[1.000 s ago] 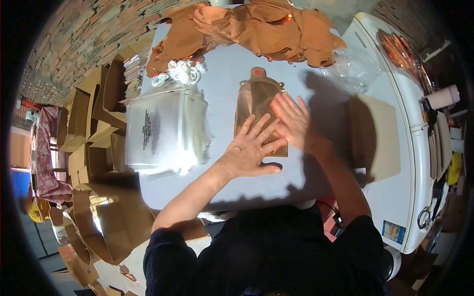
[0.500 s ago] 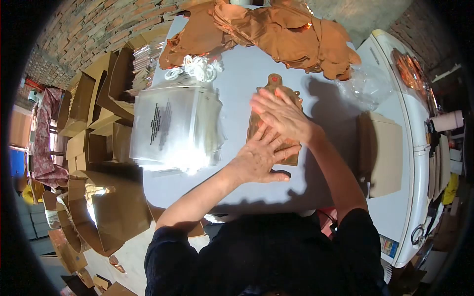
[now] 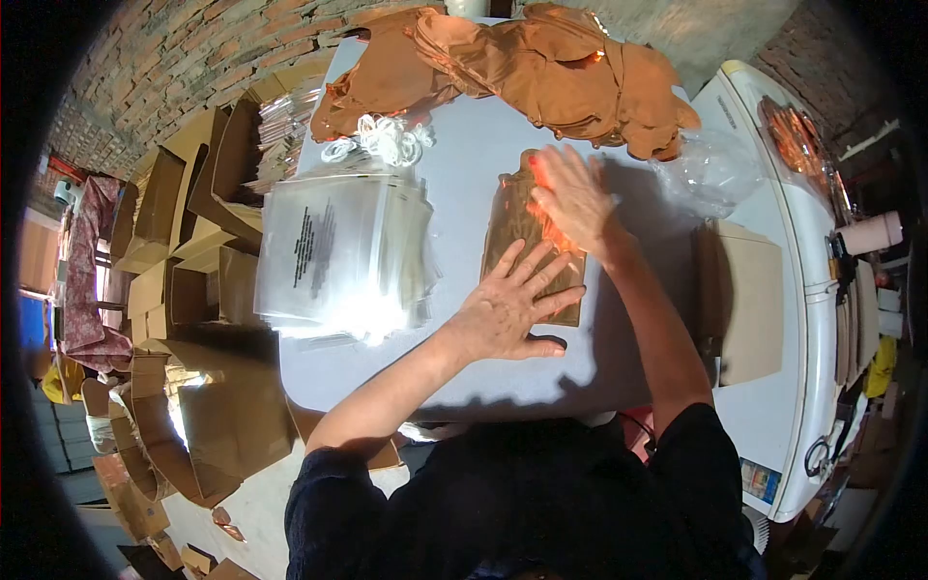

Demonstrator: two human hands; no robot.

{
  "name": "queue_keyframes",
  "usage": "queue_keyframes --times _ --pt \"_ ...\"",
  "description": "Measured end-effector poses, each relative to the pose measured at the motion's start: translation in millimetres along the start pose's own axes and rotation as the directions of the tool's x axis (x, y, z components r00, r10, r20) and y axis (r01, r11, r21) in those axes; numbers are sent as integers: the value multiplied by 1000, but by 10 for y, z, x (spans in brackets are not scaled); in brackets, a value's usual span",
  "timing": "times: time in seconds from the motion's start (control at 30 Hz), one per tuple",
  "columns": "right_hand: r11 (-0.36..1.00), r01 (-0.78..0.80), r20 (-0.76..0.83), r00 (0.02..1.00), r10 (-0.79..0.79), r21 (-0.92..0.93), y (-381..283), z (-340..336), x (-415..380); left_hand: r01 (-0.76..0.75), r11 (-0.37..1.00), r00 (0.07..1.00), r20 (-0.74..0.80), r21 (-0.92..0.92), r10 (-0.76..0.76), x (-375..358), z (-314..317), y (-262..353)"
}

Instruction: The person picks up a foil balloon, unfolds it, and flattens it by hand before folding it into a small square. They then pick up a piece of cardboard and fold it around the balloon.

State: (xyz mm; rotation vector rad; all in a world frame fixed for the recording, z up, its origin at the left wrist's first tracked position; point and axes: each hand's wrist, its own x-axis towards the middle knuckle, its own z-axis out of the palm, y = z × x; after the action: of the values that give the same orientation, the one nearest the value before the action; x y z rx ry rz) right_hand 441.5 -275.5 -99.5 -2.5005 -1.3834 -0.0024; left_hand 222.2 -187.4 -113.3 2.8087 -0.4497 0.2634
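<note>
**foilfan:** ok so what's there to mess up? Looks like a flat copper foil piece (image 3: 512,213) lying on the counter (image 3: 464,382), upright to the wearer, right in front of them.

**benchlurker:** Plenty lol. The left hand (image 3: 503,307) is spread wide, palm down, fingers over the lower part of the foil, thumb off past the bottom end. If that hand presses too lightly, I'd expect the sheet to skate when the other one rubs, cos it looks slick.

**foilfan:** and the right hand (image 3: 578,203)?

**benchlurker:** Flat and unclenched, over the upper right side, not gripping anything I can see. It's a bit blurred, so can't tell how hard it's pressing, or if it's fully touching. Push hard toward the left hand and the foil could buckle into a crease between them. A fingernail could snag the thin stuff too.

**foilfan:** anything around it?

**benchlurker:** The clear bag stack (image 3: 333,242) has ragged edges and its left side is right by the counter's edge, so a bump from the left forearm could fan it out or drop a few. White loops (image 3: 391,140) sit at its top end, easy to tangle. And the big copper pile (image 3: 570,82) is heaped loosely beyond; an elbow-happy reach could start it sliding.
</note>
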Motion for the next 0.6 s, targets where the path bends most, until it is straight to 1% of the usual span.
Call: queue_keyframes --times 0.03,0.13,0.23,0.33,0.43,0.53,0.6 --pt "982 -153 126 982 139 113 -26 -84 -39 1 1000 1000 -2 -4 -1 -5 26 -24" --pt "968 -218 62 975 212 125 -124 -33 -28 1 1000 1000 3 -5 -1 -173 -72 -67" --pt "950 -248 78 968 238 190 -744 -344 -148 -3 1000 1000 18 6 3 -592 -578 72" --pt "949 -258 92 965 245 183 -1531 -752 -296 -9 1000 1000 27 15 9 -1136 -1225 252" --pt "931 -276 105 960 258 237 -2258 -1108 -442 -14 1000 999 36 22 14 -1656 -1842 428" --pt "920 -284 94 959 269 269 -2676 -1239 -533 -19 999 998 54 36 18 -2000 -2259 547" --pt "914 -281 85 960 268 291 -2762 -1265 -564 -24 999 998 65 48 21 -2061 -2329 565"
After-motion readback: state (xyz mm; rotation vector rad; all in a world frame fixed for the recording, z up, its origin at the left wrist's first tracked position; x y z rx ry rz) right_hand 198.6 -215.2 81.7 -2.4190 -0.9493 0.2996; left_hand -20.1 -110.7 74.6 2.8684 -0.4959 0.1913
